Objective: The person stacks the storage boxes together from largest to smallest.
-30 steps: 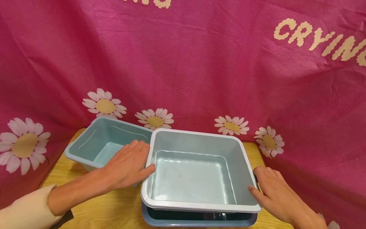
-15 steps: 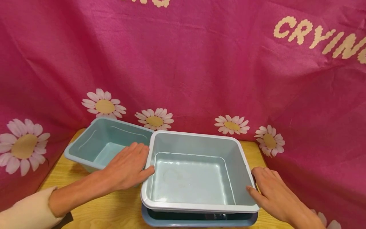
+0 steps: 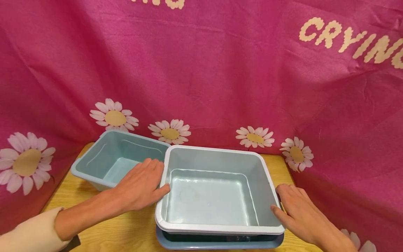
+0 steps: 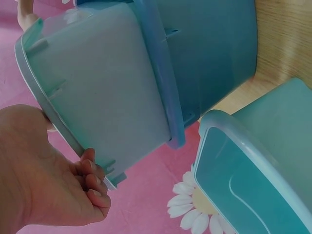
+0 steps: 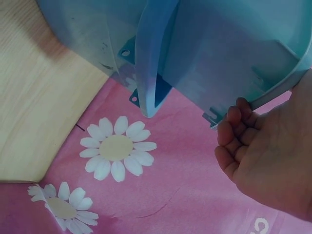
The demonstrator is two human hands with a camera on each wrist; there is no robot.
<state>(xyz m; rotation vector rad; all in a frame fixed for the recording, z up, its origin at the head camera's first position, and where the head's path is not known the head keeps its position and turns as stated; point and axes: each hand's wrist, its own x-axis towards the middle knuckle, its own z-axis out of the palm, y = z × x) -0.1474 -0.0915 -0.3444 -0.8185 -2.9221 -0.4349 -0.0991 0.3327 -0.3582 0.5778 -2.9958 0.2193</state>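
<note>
Curling round opposite edges of the grey bin (image 3: 211, 201), the left hand (image 3: 141, 184) and right hand (image 3: 300, 211) hold it partway inside the blue bin (image 4: 212, 51).

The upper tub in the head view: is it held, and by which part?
Yes, the upper tub is held by its rim: the left grip on the left side, the right grip on the right.

lower bin (image 3: 220, 245) interior mostly hidden, lettering (image 3: 349, 40) cropped
</note>
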